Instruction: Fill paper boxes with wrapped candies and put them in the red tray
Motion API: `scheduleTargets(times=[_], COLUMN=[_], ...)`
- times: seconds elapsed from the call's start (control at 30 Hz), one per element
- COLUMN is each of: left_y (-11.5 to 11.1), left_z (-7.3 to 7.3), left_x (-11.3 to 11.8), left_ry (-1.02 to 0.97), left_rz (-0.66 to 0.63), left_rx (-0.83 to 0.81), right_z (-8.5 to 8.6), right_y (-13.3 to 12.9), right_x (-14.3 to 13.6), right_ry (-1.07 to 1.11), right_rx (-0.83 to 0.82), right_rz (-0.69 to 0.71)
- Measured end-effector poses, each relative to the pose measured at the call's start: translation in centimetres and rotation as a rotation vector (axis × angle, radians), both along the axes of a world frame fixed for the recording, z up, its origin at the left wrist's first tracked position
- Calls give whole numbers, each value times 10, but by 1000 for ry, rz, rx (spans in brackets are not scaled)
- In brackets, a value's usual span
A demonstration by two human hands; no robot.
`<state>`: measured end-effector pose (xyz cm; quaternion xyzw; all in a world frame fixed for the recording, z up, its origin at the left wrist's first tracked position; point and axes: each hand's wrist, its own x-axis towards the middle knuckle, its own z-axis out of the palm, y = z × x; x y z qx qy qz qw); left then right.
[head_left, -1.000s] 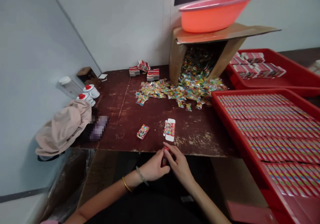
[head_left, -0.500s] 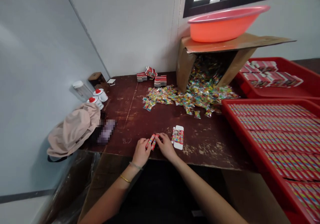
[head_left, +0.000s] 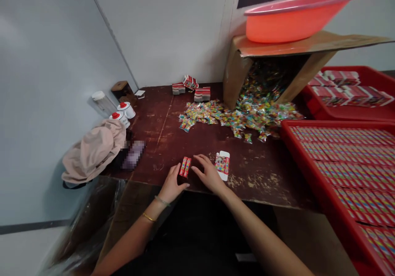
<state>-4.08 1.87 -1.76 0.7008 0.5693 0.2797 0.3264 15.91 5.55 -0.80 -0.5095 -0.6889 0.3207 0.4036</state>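
Two small red boxes (head_left: 185, 167) with colourful patterns stand side by side near the table's front edge. My left hand (head_left: 174, 182) is at their left and front side, thumb and fingers apart, with its fingertips close to the boxes; whether they touch is hard to tell. To the right of the boxes my right hand (head_left: 208, 173) hovers with fingers spread and nothing in them. Just beyond it lies a flat, unfolded carton (head_left: 222, 165) with white flaps and a red print.
Wrapped candies (head_left: 243, 115) spill from a cardboard box (head_left: 236, 76) topped by a pink basin (head_left: 286, 23). Red trays (head_left: 286, 138) of small boxes fill the right. Carton stacks (head_left: 202, 94) stand at the back. Lidded mugs (head_left: 126, 110) and a beige cloth bag (head_left: 95, 150) are left.
Both hands have let go of the two small boxes and opened. The boxes, tilted between my fingers before, now stand together on the table. The camera view has shifted slightly.
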Motion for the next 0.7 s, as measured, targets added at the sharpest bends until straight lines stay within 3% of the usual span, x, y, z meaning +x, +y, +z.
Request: scheduleTargets(times=[0.1, 0.2, 0.27, 0.33, 0.4, 0.5, 0.6, 0.7], left_y=[-6, -12, -16, -19, -22, -30, -40, -47], left_z=[13, 34, 48, 54, 51, 29, 4, -5], left_x=[-9, -13, -6, 10, 34, 73, 99, 109], left_ry=[10, 30, -23, -148, -291, -413, -440, -581], left_rz=[55, 135, 99, -31, -198, -344, -348, -279], left_rx=[4, 89, 58, -108, -382, -783, -972, -1101], right_z=[-1, -16, -30, -40, -43, -36, -25, -17], right_y=[-6, -27, -48, -68, -84, -97, -106, -117], right_x=[33, 76, 99, 113, 117, 115, 115, 115], right_ry=[-190, -411, -507, -522, -497, -503, -566, -556], right_rx=[116, 176, 209, 241, 262, 262, 279, 321], right_rz=[-87, -121, -53, -18, -47, -96, -87, -133])
